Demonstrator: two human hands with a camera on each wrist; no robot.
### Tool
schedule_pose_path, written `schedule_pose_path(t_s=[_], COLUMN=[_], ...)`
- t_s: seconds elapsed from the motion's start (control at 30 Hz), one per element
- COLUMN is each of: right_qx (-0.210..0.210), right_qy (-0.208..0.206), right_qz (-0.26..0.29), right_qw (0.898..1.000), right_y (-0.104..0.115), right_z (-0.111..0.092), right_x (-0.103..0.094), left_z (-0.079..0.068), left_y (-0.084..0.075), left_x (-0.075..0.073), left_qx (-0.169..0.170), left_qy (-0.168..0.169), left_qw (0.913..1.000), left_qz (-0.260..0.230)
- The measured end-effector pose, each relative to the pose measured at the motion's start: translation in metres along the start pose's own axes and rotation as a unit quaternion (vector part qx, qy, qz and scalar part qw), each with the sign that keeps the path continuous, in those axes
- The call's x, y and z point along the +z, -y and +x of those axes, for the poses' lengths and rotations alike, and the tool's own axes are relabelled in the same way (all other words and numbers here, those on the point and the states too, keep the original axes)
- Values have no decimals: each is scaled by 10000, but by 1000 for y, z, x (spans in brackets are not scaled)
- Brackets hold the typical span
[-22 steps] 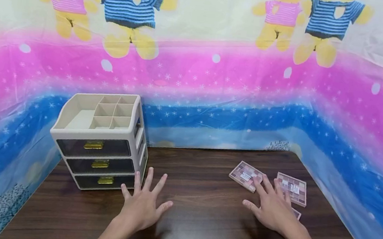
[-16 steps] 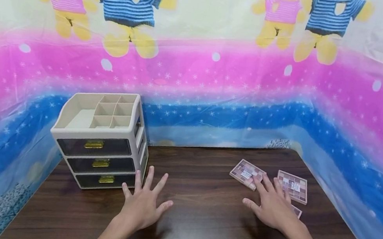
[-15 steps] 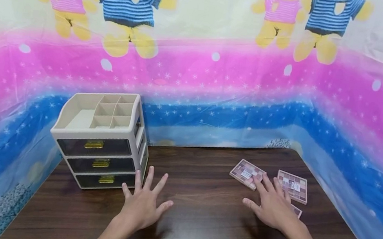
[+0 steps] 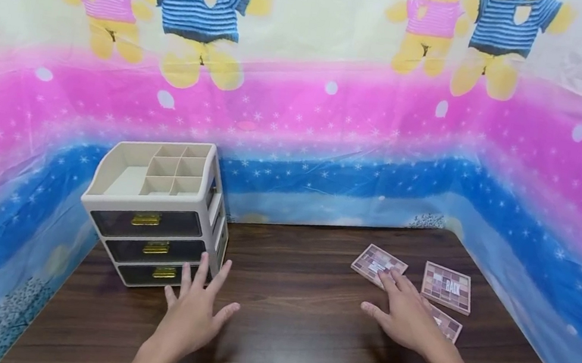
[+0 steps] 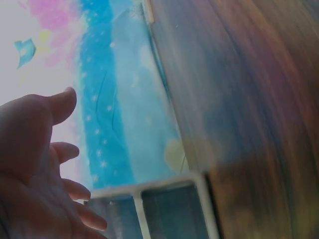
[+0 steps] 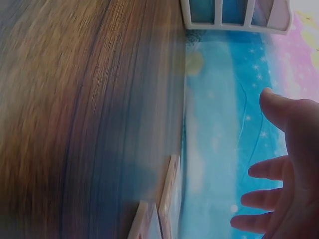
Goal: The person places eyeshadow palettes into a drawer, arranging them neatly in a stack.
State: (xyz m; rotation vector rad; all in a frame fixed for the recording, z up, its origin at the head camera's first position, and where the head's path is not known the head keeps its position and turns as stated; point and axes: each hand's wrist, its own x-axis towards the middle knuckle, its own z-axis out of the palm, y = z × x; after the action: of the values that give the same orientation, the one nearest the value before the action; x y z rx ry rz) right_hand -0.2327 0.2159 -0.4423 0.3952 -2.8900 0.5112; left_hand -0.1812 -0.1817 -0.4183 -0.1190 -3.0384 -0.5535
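Note:
My left hand (image 4: pixel 191 317), fingers spread and holding nothing, is in front of a cream drawer organizer (image 4: pixel 207 215), its fingertips overlapping the lowest drawer in the head view. My right hand (image 4: pixel 407 314) stretches over a group of three flat eyeshadow palettes, with nothing in its grip. Its fingertips overlap the near edge of the left palette (image 4: pixel 370 261). Beside it lies the palette marked BACK (image 4: pixel 446 285), and a third palette (image 4: pixel 449 327) is partly hidden under that hand. In the right wrist view, the thumb and fingers (image 6: pixel 265 199) are apart from the palette edges (image 6: pixel 169 194).
Three dark drawers with gold handles (image 4: pixel 146 219) are closed in the organizer, below its divided top tray (image 4: pixel 126 179). The brown wooden table (image 4: pixel 283 300) meets a printed cloth backdrop (image 4: pixel 321 203) at the back and sides.
My left hand has moved left, nearer the organizer's lower front. My right hand has shifted slightly left, uncovering more of the third palette. The head view has shifted slightly.

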Motion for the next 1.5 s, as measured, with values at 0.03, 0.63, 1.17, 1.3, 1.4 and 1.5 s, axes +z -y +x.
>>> schedule_pose_path(t_s=[0.03,0.63,1.17,1.3,1.4,1.5], right_qx=[-36,-363,-532,-459,-319,-176], right_qy=[-26,-359,-70,-42,12,38], right_qz=[55,1760,4023,4185,4263,4327], right_qw=[10000,9831,9139,9070,9040,9013], right_y=[3,87,197,223,240,254], right_z=[2,36,87,102,111,118], right_x=[1,54,86,91,97,102], left_z=[-1,-19,-3,12,21,27], left_y=[4,61,121,130,133,135], left_x=[-3,-63,-131,-137,-138,-136], left_qx=[-59,-727,-2400,-2633,-2641,-2537], left_qy=[-37,-2559,-3162,-2950,-2880,-2959], left_qw=[10000,9521,8735,8574,8512,8495], left_qz=[-58,-1506,-2816,-3295,-3504,-3556])
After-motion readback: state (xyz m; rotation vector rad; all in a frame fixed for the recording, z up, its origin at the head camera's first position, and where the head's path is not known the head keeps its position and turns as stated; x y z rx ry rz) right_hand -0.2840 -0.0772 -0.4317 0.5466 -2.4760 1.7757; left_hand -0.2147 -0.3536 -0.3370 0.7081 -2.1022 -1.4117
